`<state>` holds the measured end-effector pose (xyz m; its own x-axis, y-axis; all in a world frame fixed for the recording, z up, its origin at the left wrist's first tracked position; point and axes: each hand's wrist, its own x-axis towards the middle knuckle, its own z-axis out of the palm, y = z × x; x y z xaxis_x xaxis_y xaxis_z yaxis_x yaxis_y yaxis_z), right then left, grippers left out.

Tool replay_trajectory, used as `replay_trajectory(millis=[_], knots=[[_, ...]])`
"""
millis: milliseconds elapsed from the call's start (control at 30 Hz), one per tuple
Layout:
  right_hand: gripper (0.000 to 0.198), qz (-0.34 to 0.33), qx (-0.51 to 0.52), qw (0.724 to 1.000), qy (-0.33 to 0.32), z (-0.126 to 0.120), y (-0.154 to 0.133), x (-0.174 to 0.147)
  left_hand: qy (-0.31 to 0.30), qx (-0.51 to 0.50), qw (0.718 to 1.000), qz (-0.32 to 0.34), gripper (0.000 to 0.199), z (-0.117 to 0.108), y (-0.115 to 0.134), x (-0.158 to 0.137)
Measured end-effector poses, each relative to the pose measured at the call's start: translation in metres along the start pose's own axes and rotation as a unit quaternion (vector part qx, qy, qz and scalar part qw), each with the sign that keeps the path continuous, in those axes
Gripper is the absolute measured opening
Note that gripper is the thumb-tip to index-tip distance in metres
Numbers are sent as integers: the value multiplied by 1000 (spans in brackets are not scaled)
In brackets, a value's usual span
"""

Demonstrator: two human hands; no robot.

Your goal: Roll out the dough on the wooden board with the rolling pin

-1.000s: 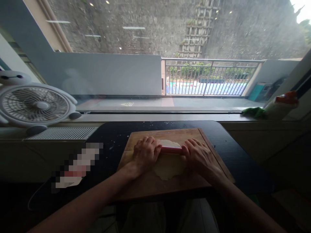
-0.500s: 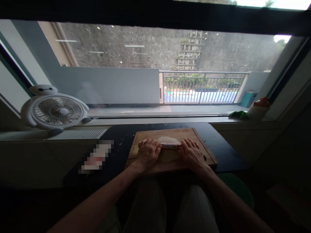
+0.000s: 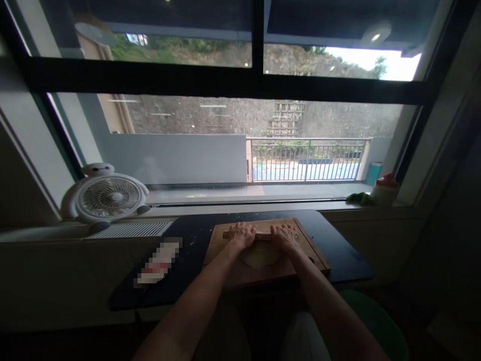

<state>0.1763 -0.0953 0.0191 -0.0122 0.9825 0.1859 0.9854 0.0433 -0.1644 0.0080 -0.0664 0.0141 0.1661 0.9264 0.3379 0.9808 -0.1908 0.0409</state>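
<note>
Left hand and right hand apart, palms pressed on rolling pin, dough beneath, cutting board mid-worktop, fan beyond far-left corner

Rolling pin farther up dough

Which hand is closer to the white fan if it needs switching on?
Probably the left hand: the white round fan stands on the sill to its left, while the right hand rests farther away on the red rolling pin.
</note>
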Motion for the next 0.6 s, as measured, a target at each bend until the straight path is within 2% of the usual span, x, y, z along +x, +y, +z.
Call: replay_trajectory(millis=[133,333,433,500,600], knots=[[48,20,4,999,27,7,2,5,17,-6,1000,5,40,3,-1,2],[43,-32,16,990,137,24,8,-41,66,-25,996,49,40,1,-5,-54],[42,-37,3,987,159,29,9,-60,103,-23,991,77,38,-1,-5,-73],[43,-37,-4,988,153,29,8,-60,101,-18,992,78,38,-2,-4,-72],[46,-21,-3,992,121,23,5,-42,64,-21,997,46,40,1,-2,-53]])
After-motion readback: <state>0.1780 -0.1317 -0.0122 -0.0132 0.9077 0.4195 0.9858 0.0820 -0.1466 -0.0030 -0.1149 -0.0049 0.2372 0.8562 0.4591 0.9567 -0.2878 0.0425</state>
